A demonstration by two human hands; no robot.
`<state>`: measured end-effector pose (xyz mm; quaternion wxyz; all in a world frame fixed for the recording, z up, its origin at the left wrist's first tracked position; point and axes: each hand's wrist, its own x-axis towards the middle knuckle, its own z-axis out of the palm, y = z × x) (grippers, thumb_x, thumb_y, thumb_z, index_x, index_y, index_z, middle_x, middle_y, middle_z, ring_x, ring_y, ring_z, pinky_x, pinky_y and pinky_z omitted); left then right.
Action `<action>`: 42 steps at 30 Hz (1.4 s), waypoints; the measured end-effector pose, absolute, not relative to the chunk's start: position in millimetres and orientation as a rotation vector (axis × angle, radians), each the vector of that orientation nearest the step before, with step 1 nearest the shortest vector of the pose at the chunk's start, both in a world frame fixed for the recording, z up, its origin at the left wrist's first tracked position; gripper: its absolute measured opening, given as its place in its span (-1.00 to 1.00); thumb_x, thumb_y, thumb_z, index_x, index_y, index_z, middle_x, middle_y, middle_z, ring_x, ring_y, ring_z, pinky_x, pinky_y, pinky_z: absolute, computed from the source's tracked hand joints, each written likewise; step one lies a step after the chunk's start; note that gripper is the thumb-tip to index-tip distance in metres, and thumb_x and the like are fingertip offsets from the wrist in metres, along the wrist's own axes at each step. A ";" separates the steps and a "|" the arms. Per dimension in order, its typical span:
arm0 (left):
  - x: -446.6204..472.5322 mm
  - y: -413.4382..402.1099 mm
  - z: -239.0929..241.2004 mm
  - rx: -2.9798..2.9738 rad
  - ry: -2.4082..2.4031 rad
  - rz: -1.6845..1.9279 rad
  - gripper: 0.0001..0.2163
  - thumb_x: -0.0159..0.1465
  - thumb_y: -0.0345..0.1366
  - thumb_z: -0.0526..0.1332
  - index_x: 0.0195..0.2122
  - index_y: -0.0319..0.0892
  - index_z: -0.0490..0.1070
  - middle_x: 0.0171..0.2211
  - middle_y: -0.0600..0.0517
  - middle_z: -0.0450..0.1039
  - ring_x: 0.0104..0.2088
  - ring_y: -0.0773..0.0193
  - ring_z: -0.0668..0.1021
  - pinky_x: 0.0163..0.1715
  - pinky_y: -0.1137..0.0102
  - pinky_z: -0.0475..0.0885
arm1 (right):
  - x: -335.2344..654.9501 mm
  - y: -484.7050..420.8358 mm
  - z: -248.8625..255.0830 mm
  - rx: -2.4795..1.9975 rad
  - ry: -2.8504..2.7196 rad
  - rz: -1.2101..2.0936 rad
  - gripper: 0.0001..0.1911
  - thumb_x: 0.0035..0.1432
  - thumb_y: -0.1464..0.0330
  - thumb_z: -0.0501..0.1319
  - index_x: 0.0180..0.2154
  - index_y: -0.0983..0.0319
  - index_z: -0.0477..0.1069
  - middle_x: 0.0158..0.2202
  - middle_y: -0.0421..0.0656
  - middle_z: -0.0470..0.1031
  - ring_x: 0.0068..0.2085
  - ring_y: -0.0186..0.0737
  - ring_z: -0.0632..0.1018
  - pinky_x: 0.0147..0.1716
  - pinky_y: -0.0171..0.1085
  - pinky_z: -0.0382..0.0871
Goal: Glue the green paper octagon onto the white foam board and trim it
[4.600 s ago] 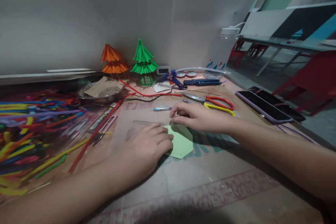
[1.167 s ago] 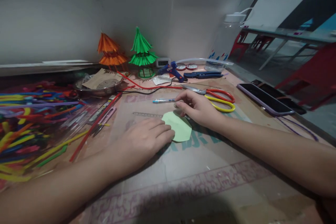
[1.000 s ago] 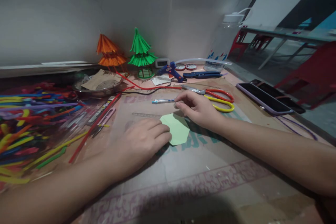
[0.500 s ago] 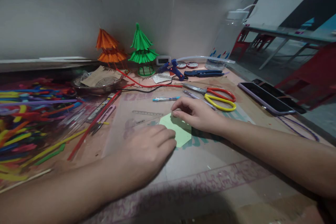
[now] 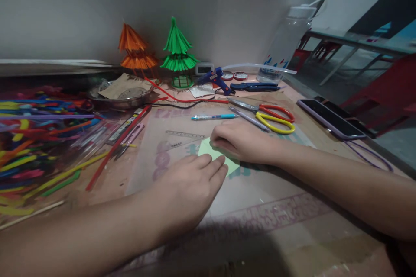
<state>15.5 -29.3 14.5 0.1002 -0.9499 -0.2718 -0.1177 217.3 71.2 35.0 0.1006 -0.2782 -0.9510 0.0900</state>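
A small light-green paper piece (image 5: 205, 147) lies flat on the table in front of me, mostly covered. My right hand (image 5: 244, 141) rests on its far side, fingers curled and pressed down onto the paper. From the near left, my left hand (image 5: 190, 186) lies flat with its fingers stretched out, the fingertips touching the paper's near edge. A clear ruler (image 5: 183, 135) lies just beyond the paper.
Red-and-yellow scissors (image 5: 276, 119) and a blue pen (image 5: 212, 117) lie behind my right hand. Further back stand a glue gun (image 5: 216, 80), a green paper tree (image 5: 179, 54) and an orange one (image 5: 134, 52). Coloured straws (image 5: 32, 138) are piled at left, two phones (image 5: 328, 117) lie at right.
My right hand drew back from near the pen onto the green paper and now covers most of it. My left hand slid nearer and flattened. The view tilted down slightly.
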 end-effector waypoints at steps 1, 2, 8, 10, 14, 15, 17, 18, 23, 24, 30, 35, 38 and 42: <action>15.4 -29.6 15.1 -2.805 -0.807 -0.341 -0.64 0.37 -0.46 0.09 0.15 -0.41 0.47 0.12 -0.22 0.57 -0.07 0.02 0.61 -0.11 0.18 0.51 | 214.9 74.1 32.9 -0.869 -2.803 0.219 -0.86 0.36 0.42 0.13 -0.24 0.23 0.46 -0.29 -0.06 0.56 -0.24 -0.13 0.49 -0.25 -0.22 0.23; 15.4 -29.9 15.5 -2.804 -0.811 -0.332 -0.64 0.37 -0.47 0.09 0.14 -0.40 0.47 0.13 -0.22 0.57 -0.07 0.02 0.60 -0.12 0.18 0.51 | 213.4 76.1 31.1 -0.912 -2.788 0.180 -0.86 0.36 0.43 0.13 -0.24 0.24 0.46 -0.28 -0.05 0.57 -0.22 -0.11 0.50 -0.25 -0.22 0.23; 17.1 -29.7 14.8 -2.821 -0.817 -0.299 -0.65 0.36 -0.45 0.12 0.14 -0.40 0.47 0.02 -0.21 0.61 -0.10 0.01 0.59 -0.11 0.17 0.51 | 222.2 62.4 35.8 -0.838 -2.697 0.510 -0.92 0.34 0.36 0.18 -0.23 0.22 0.43 -0.31 -0.14 0.56 -0.32 -0.22 0.49 -0.30 -0.27 0.27; 17.4 -29.2 14.7 -2.832 -0.807 -0.286 -0.64 0.36 -0.44 0.13 0.14 -0.41 0.46 -0.01 -0.21 0.62 -0.10 -0.01 0.59 -0.13 0.16 0.52 | 224.0 59.9 37.9 -0.795 -2.726 0.551 -0.91 0.34 0.36 0.17 -0.25 0.21 0.42 -0.35 -0.15 0.54 -0.34 -0.23 0.47 -0.30 -0.27 0.26; 16.9 -29.2 15.6 -2.810 -0.794 -0.287 -0.62 0.35 -0.46 0.11 0.16 -0.42 0.46 0.11 -0.24 0.56 -0.06 -0.03 0.59 -0.15 0.15 0.53 | 216.6 71.3 32.5 -0.896 -2.694 0.296 -0.89 0.32 0.39 0.14 -0.30 0.20 0.39 -0.34 -0.10 0.51 -0.28 -0.15 0.45 -0.26 -0.22 0.23; 16.8 -29.3 15.9 -2.807 -0.797 -0.286 -0.62 0.35 -0.47 0.10 0.15 -0.42 0.46 0.13 -0.24 0.55 -0.06 -0.02 0.59 -0.16 0.16 0.53 | 214.4 74.1 30.8 -0.946 -2.667 0.279 -0.90 0.31 0.40 0.14 -0.30 0.20 0.39 -0.35 -0.11 0.50 -0.29 -0.15 0.45 -0.27 -0.22 0.22; 16.7 -29.4 16.0 -2.808 -0.804 -0.290 -0.63 0.35 -0.47 0.10 0.14 -0.41 0.47 0.14 -0.24 0.55 -0.08 -0.01 0.60 -0.17 0.16 0.54 | 212.2 75.7 30.1 -1.031 -2.592 0.372 -0.91 0.30 0.41 0.16 -0.30 0.20 0.39 -0.37 -0.15 0.47 -0.33 -0.20 0.43 -0.31 -0.25 0.20; 16.7 -29.4 16.0 -2.810 -0.804 -0.296 -0.63 0.35 -0.47 0.10 0.15 -0.42 0.47 0.13 -0.24 0.55 -0.07 -0.01 0.59 -0.16 0.16 0.54 | 212.7 74.2 31.4 -1.045 -2.558 0.469 -0.92 0.30 0.40 0.17 -0.30 0.20 0.39 -0.39 -0.18 0.46 -0.36 -0.23 0.42 -0.33 -0.26 0.20; 16.8 -28.7 15.2 -2.836 -0.808 -0.274 -0.64 0.38 -0.45 0.10 0.16 -0.41 0.46 0.03 -0.20 0.60 -0.08 0.00 0.58 -0.12 0.16 0.53 | 223.7 60.5 48.7 -1.026 -2.617 0.811 -0.95 0.29 0.36 0.24 -0.25 0.20 0.44 -0.41 -0.25 0.47 -0.39 -0.29 0.44 -0.38 -0.30 0.23; 16.8 -28.5 15.1 -2.838 -0.814 -0.262 -0.64 0.39 -0.44 0.10 0.16 -0.41 0.45 0.02 -0.20 0.60 -0.09 0.00 0.58 -0.13 0.16 0.53 | 225.7 59.7 52.2 -1.034 -2.650 0.798 -0.95 0.27 0.37 0.25 -0.21 0.20 0.45 -0.40 -0.24 0.48 -0.39 -0.28 0.44 -0.38 -0.30 0.23; 16.3 -27.2 15.1 -2.833 -0.807 -0.295 -0.66 0.40 -0.43 0.10 0.15 -0.41 0.46 -0.02 -0.19 0.61 -0.11 0.02 0.58 -0.14 0.17 0.52 | 228.5 60.0 60.8 -1.052 -2.729 0.824 -0.93 0.24 0.38 0.26 -0.20 0.18 0.44 -0.40 -0.24 0.47 -0.41 -0.28 0.43 -0.45 -0.30 0.23; 17.1 -27.6 13.1 -2.803 -0.774 -0.310 -0.64 0.38 -0.42 0.11 0.15 -0.45 0.45 0.06 -0.25 0.59 -0.08 0.00 0.59 -0.14 0.17 0.52 | 223.3 61.7 48.8 -1.110 -2.620 0.704 -0.95 0.24 0.42 0.23 -0.23 0.18 0.40 -0.41 -0.23 0.47 -0.41 -0.28 0.44 -0.40 -0.29 0.25; 17.5 -28.0 12.1 -2.791 -0.772 -0.324 -0.64 0.39 -0.43 0.09 0.15 -0.46 0.46 0.11 -0.28 0.56 -0.07 -0.01 0.59 -0.15 0.16 0.53 | 217.9 68.9 36.9 -1.150 -2.554 0.580 -0.94 0.25 0.42 0.22 -0.21 0.19 0.40 -0.36 -0.20 0.51 -0.36 -0.24 0.47 -0.35 -0.27 0.26; 17.2 -28.1 12.5 -2.789 -0.789 -0.333 -0.64 0.39 -0.43 0.07 0.14 -0.43 0.46 0.13 -0.26 0.55 -0.07 -0.01 0.59 -0.14 0.16 0.53 | 215.0 73.3 34.4 -1.165 -2.486 0.512 -0.91 0.25 0.43 0.22 -0.18 0.22 0.43 -0.37 -0.19 0.52 -0.34 -0.23 0.48 -0.32 -0.27 0.25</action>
